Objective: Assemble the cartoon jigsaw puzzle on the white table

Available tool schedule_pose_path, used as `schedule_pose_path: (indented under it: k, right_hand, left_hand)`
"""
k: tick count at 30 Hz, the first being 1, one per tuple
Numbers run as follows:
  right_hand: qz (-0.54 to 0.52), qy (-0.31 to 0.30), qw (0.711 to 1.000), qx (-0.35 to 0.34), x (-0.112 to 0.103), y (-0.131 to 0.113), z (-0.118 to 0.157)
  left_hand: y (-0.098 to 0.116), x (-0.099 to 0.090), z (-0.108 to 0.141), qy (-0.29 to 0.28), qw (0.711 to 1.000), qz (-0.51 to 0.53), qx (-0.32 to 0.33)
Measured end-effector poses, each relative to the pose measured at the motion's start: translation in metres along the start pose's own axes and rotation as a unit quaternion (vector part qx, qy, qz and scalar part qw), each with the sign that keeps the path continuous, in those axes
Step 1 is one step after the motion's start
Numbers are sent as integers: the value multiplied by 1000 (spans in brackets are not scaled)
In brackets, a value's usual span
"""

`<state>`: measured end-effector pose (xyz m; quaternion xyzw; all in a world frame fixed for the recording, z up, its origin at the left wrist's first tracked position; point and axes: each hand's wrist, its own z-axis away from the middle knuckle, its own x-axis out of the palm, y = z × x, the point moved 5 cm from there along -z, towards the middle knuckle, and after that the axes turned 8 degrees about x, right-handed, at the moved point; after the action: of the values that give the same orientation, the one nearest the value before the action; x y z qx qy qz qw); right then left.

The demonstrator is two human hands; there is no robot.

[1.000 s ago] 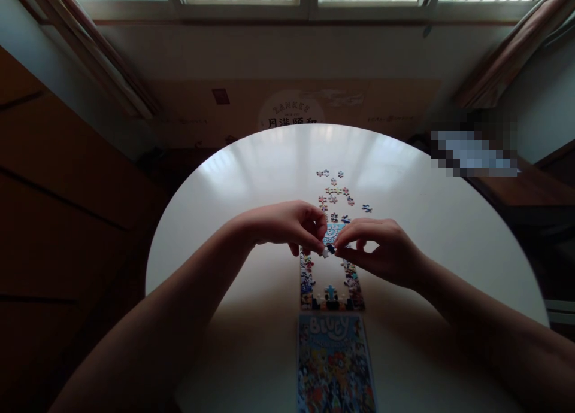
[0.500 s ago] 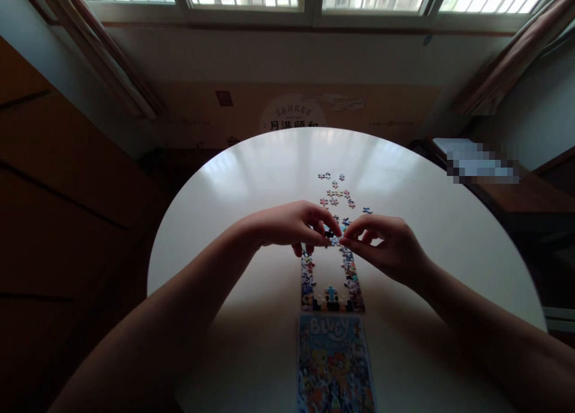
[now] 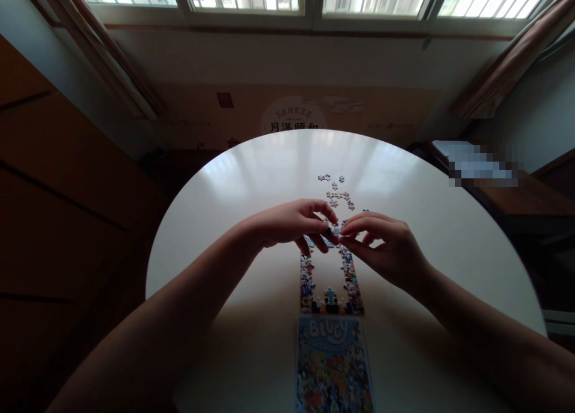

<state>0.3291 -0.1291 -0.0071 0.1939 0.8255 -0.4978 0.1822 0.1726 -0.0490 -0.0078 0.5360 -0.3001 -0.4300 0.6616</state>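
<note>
Over the far end of a partly joined jigsaw puzzle, my two hands meet almost fingertip to fingertip. My right hand pinches a small pale puzzle piece between thumb and fingers. Close against it, my left hand has its thumb on a dark bit of puzzle piece, with the index finger raised and the other fingers curled below. Whether the pale and dark parts are one piece or two, I cannot tell. The puzzle's sides and near edge are joined around a bare middle; my hands partly cover its far end.
Loose puzzle pieces lie scattered beyond my hands on the round white table. Nearer me lies a colourful picture sheet or box lid marked BLUEY. Past the table's far edge stand a printed panel and windows.
My left index finger has lifted, and the pale piece between my hands now shows more. Both hands stay in nearly the same place above the puzzle.
</note>
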Motion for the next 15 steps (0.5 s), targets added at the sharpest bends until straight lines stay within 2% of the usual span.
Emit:
schedule_pose_path:
  k: [8, 15]
  right_hand:
    - [-10, 11, 999, 35, 1, 1, 1]
    - [37, -34, 998, -46, 2, -8, 2]
  left_hand:
    - [-1, 0, 0, -17, 1000, -3, 1]
    - [2, 5, 2, -63, 997, -41, -23]
